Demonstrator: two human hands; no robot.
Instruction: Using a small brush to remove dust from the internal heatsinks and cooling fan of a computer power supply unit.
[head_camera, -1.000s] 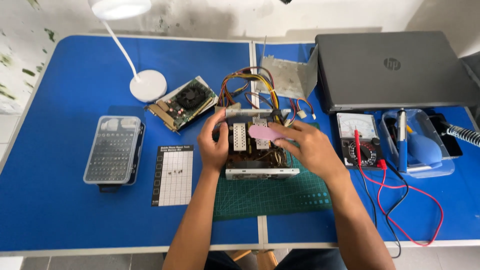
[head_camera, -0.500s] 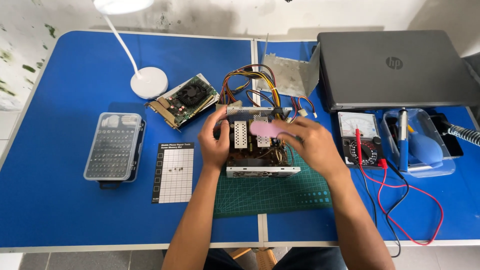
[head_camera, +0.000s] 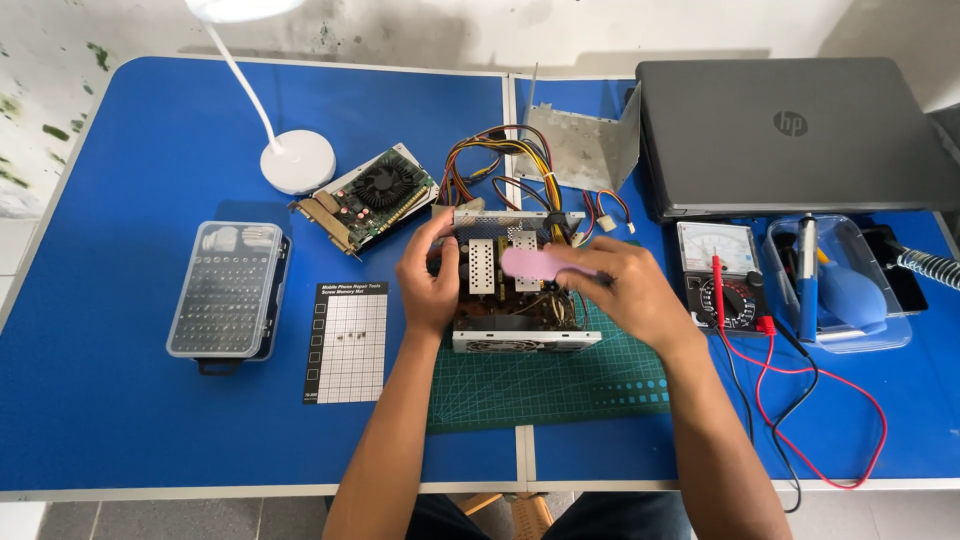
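**Two hands on an opened power supply, pink tool laid across the top**

The opened power supply unit (head_camera: 520, 300) sits at the middle of the scene, on the far edge of the green cutting mat (head_camera: 550, 385), its fan grille facing the near side and its bundle of coloured wires (head_camera: 505, 160) fanning out to the far side. The left hand (head_camera: 428, 280) is clamped on the unit's left wall, thumb hooked over the far corner, fingers wrapped down the side. The right hand (head_camera: 625, 290) comes in from the right and pinches a flat pink tool (head_camera: 535, 264). That tool's long axis runs left to right, its free end pointing left over the two pale perforated heatsinks (head_camera: 500, 265) inside the case. So the unit's inside lies directly left of the right hand, which is the nearer one to it.

Around it: a graphics card (head_camera: 375, 195) far left, a lamp base (head_camera: 297, 160), a bit case (head_camera: 228, 290), a screw mat (head_camera: 347, 340), a multimeter (head_camera: 722, 272) and a closed laptop (head_camera: 790, 130) to the right.
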